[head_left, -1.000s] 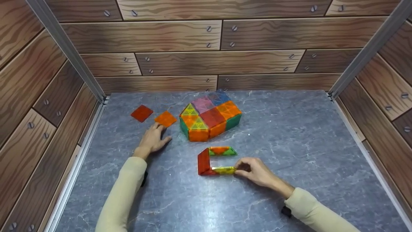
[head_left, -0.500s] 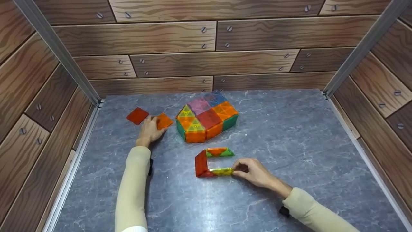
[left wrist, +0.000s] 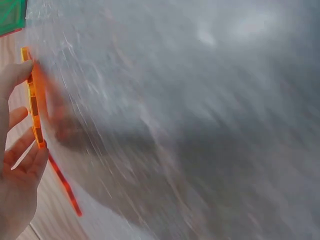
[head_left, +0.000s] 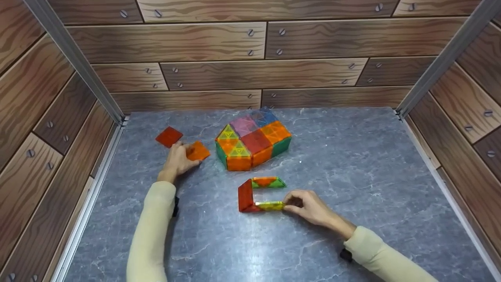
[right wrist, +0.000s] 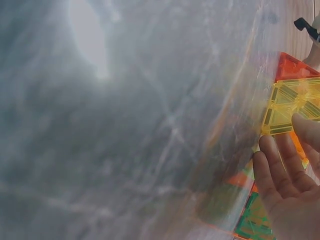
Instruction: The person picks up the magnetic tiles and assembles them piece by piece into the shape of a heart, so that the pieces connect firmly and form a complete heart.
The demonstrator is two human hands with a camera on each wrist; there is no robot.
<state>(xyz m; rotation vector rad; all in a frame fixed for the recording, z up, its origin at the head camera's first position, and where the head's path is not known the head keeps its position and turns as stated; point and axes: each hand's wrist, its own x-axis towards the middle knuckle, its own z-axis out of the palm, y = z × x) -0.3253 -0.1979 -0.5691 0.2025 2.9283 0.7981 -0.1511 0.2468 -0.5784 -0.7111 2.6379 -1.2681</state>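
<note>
My left hand (head_left: 177,160) grips an orange square magnetic tile (head_left: 199,150) by its edges. In the left wrist view that tile (left wrist: 34,105) appears edge-on, thumb at one end and fingers at the other, seemingly lifted off the tabletop. On the right, my right hand (head_left: 311,207) pinches the free end of a yellow tile (head_left: 271,205), which stands upright. This yellow tile joins a standing red tile (head_left: 245,196) on its left. A green and orange standing piece (head_left: 270,182) extends from the red tile's far end, so the three sides form a U open to the right.
A larger multicoloured tile block (head_left: 258,141) stands behind the U-shaped piece. Left of it, a red square tile (head_left: 169,136) lies flat, close to my left fingers. Wood-patterned walls (head_left: 219,76) enclose the grey marbled tabletop (head_left: 352,164).
My left hand has shifted from touching the orange tile's near edge to gripping it, and the tile has moved slightly. My right hand stays on the yellow tile.
</note>
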